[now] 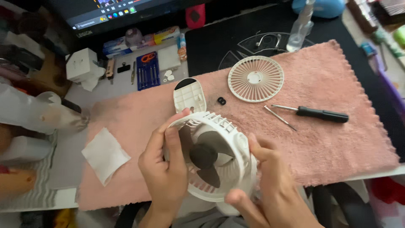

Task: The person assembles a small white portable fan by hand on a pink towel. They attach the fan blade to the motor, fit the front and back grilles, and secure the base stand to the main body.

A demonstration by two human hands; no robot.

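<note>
surface (126, 86): pale desk, mostly covered; runs out ahead of both hands.
towel (337, 143): pink, spread flat on the surface, under and beyond both hands.
mat (236, 42): black, far side of the towel, ahead of the right hand.
fan body (213, 154): white round housing, front grille off, grey blades and hub exposed; held up over the near edge of the towel between both hands, open face tilted toward the camera.
left hand (164, 169): closed on the fan body's left rim, thumb on the front edge, fingers curled behind.
right hand (274, 190): gripping the fan body's right and lower rim, thumb at the bottom front.
fan base (190, 95): white rounded plate, hinged up just beyond the left hand's fingertips.
front grille (255, 78): white round slatted disc, flat on the towel, well ahead of the right hand.
paper piece (104, 155): white, creased, on the towel left of the left hand.
screwdriver (314, 112): black handle, on the towel right of and beyond the right hand.
metal bit (279, 118): thin shaft, just beside the screwdriver, nearer the right hand.
black ring (221, 101): small, on the towel between fan base and front grille.
</note>
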